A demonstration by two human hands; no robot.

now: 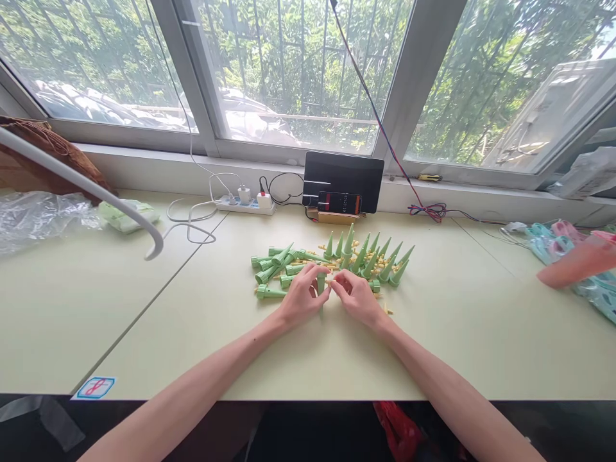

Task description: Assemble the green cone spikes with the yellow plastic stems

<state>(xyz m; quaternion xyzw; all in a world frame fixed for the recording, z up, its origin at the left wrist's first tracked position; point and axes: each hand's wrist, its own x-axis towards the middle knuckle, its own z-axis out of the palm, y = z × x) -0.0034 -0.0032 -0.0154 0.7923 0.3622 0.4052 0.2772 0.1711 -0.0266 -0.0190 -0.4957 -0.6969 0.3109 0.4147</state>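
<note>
My left hand (301,296) is closed round a green plastic cone spike (321,283), its wide end up and its point toward the table. Facing it, my right hand (357,296) pinches a small yellow valve piece (328,280) at the side of the cone's wide end. Fingers partly hide where the two pieces meet. Behind my left hand, several green spikes (270,292) lie on their sides in a pile. Beyond my right hand, several more spikes (399,273) stand point up, with loose yellow pieces (380,262) scattered among them.
A phone (339,203) leans against a dark tablet (344,179) by the window. Left of these sits a white power strip (245,204) with plugs and cables. A white curved bar (96,170) crosses the left side. Plastic bags (43,218) and coloured items (577,256) lie at the sides.
</note>
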